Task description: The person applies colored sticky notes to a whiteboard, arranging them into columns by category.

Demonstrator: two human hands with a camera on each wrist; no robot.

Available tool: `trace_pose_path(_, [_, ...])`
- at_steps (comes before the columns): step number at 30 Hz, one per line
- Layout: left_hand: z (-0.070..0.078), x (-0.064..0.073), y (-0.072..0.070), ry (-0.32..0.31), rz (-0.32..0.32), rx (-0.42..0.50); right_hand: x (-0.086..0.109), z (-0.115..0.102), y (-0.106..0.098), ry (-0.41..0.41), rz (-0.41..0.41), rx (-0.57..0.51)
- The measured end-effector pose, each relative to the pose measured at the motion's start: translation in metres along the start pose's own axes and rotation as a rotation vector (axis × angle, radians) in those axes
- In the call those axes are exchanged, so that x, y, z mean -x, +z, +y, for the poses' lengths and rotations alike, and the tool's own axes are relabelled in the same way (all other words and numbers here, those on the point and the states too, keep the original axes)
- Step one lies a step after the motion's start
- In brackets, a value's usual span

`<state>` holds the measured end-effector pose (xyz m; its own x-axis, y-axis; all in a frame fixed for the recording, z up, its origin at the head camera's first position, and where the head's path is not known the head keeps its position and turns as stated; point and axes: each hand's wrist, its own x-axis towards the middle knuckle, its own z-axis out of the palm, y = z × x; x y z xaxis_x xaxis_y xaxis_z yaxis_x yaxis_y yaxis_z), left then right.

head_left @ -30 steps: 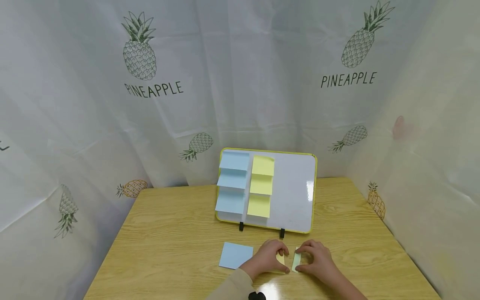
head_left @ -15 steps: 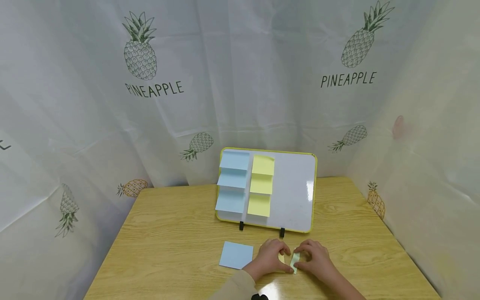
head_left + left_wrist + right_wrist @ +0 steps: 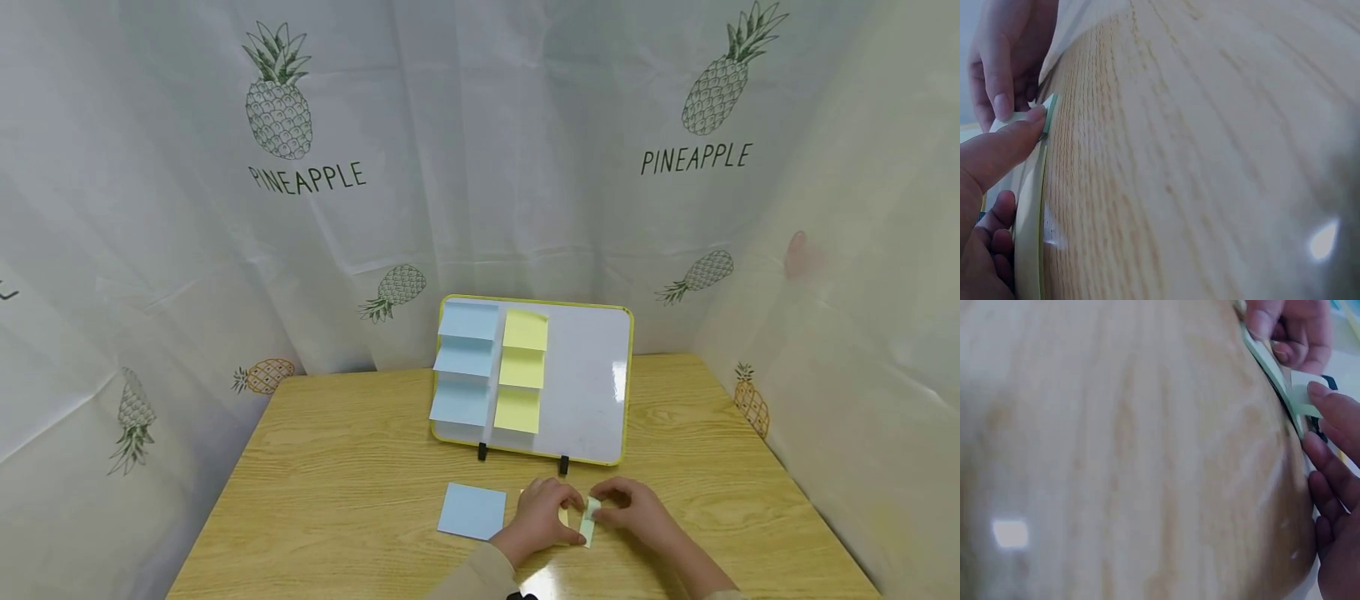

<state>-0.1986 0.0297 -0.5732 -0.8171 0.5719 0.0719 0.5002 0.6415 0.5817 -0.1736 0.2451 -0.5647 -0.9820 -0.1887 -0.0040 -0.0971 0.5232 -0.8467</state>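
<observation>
A narrow pale green sticky note pad (image 3: 587,533) lies on the table between my two hands. My left hand (image 3: 538,511) holds it, its thumb at the near end and its index finger toward the far end. In the right wrist view a green sticky note (image 3: 1302,394) stands up from the pad, and my right hand (image 3: 637,510) pinches it between thumb and finger. A yellow sticky note pad (image 3: 563,516) lies under my left hand, mostly hidden. To the left is a blue sticky note pad (image 3: 472,510).
Behind the hands a whiteboard (image 3: 585,375) with a yellow frame leans on black feet (image 3: 564,465). Blue notes (image 3: 463,357) and yellow notes (image 3: 522,367) hang on it in two columns. A pineapple-print curtain (image 3: 480,167) surrounds the wooden table (image 3: 337,467).
The green pad has shifted left to my left hand's fingertips. My right hand's fingers have moved toward its far end, and a sheet there now stands up from it.
</observation>
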Motion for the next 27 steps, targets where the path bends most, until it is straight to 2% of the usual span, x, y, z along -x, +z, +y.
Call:
trace_pose_path(8, [0.001,0.003,-0.003,-0.001,-0.028,0.005,-0.002,-0.004,-0.009,0.002,-0.06,-0.096])
trace_pose_path(16, [0.001,0.002,-0.006,0.004,-0.063,0.006,-0.002,-0.011,-0.018,0.016,-0.12,-0.116])
trace_pose_path(20, [0.001,0.001,-0.006,0.007,-0.074,0.001,-0.007,-0.013,-0.02,0.005,-0.147,-0.114])
trace_pose_path(27, [0.002,0.001,-0.007,-0.001,-0.088,0.012,-0.023,-0.015,-0.022,-0.054,-0.136,-0.042])
